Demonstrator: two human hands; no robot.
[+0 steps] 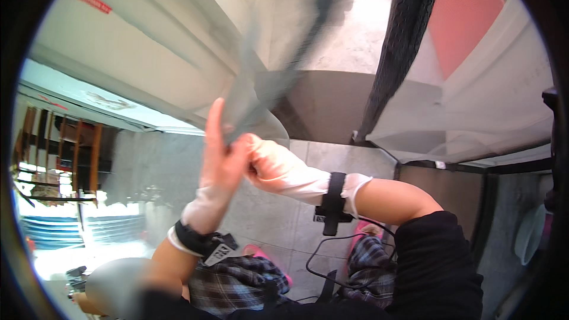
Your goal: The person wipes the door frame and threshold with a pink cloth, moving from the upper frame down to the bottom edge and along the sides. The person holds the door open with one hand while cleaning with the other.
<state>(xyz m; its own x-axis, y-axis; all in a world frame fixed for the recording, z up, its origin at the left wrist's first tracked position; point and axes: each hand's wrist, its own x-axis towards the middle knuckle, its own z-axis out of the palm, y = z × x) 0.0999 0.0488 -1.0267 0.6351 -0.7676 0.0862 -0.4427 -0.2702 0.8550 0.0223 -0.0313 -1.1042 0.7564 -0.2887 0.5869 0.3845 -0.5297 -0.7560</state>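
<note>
My left hand (222, 160) and my right hand (271, 162), both in thin whitish gloves, meet near the middle of the head view. A blurred dark grey strip (275, 91) runs from between them up towards the top edge. The fingers of my right hand curl closed around its lower end. My left hand is held upright against the strip with its fingers stretched; motion blur hides whether it grips. A pale translucent sheet (273, 124) with a rounded corner hangs just behind the hands. Black straps (335, 200) with small devices circle both wrists.
A pale panel (146, 40) with a red label stands at the upper left. On the right hangs a whitish translucent sheet (480, 111) with a black textured edge band (402, 35). A black cable (311, 260) loops above the grey tiled floor (289, 213). A pale basin (529, 235) sits far right.
</note>
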